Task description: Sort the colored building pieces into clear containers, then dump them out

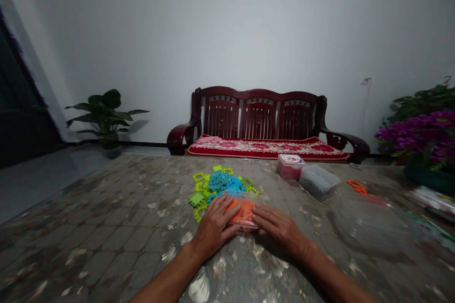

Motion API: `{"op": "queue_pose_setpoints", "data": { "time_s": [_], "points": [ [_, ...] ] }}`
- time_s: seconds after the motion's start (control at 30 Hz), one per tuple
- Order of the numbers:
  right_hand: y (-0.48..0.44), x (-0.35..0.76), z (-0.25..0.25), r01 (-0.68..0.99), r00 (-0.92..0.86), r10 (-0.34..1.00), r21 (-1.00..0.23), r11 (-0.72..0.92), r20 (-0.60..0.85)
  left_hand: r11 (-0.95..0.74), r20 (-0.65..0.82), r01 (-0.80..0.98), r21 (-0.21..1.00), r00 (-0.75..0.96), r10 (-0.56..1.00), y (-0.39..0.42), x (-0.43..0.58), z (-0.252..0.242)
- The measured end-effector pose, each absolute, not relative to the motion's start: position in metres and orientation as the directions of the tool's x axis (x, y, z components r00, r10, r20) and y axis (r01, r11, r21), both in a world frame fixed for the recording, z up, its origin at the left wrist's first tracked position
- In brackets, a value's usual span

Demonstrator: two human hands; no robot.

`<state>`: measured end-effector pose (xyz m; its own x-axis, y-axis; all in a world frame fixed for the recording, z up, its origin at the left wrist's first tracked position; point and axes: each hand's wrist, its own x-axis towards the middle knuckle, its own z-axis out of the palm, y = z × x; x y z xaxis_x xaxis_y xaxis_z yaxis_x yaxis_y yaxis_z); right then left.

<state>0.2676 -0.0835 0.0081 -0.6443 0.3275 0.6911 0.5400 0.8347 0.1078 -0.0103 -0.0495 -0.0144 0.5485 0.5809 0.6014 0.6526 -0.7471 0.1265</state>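
Observation:
In the middle of the table sits a small clear plastic box [242, 212] with bright orange contents. My left hand [216, 221] grips its left side, the fingers lying over the top edge. On its right side my right hand [279, 225] presses with bent fingers. Just behind the box lies a loose heap of plastic pieces: lime green ones [199, 198] at the left and back, blue ones [223, 181] in the middle. The box hides part of this heap.
To the right stand a box with pink contents [290, 166], a clear box with dark contents [319, 182], orange pieces [357, 187] and a large clear container [369, 222]. Purple flowers [423, 132] are at far right. A wooden bench [259, 113] stands beyond the patterned table [106, 227].

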Motion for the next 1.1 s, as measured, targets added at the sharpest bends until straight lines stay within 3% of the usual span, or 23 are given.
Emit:
{"op": "queue_pose_setpoints", "data": {
  "time_s": [0.17,0.33,0.6,0.77,0.83,0.93,1.03,1.1],
  "points": [
    [-0.078,0.262,0.011,0.552,-0.596,0.312,0.095,0.829,0.740,-0.755,0.581,0.643,0.126,0.569,0.582,-0.047,-0.009,-0.014],
    [-0.068,0.257,0.018,0.561,-0.548,0.348,0.025,0.828,0.760,-0.727,0.572,0.650,0.219,0.518,0.636,-0.048,-0.008,-0.016],
    [-0.063,0.240,0.018,0.677,-0.350,0.471,-0.129,0.724,0.809,-0.563,0.549,0.574,0.594,0.222,0.806,-0.050,-0.001,-0.015],
    [-0.059,0.231,0.018,0.713,-0.244,0.500,-0.196,0.674,0.831,-0.470,0.497,0.446,0.761,0.064,0.865,-0.047,0.005,-0.023],
    [-0.054,0.231,0.019,0.711,-0.147,0.555,-0.303,0.634,0.819,-0.433,0.456,0.381,0.817,0.034,0.889,-0.044,0.007,-0.029],
    [-0.044,0.231,0.020,0.631,0.147,0.664,-0.587,0.508,0.733,-0.381,0.390,0.318,0.868,0.038,0.920,-0.039,0.008,-0.039],
    [-0.034,0.230,0.016,0.326,0.471,0.735,-0.871,0.368,0.487,-0.329,0.328,0.326,0.886,0.059,0.943,-0.033,0.002,-0.041],
    [-0.030,0.227,0.011,0.093,0.561,0.766,-0.944,0.317,0.313,-0.282,0.275,0.311,0.908,0.065,0.959,-0.029,-0.003,-0.035]
  ]
}}
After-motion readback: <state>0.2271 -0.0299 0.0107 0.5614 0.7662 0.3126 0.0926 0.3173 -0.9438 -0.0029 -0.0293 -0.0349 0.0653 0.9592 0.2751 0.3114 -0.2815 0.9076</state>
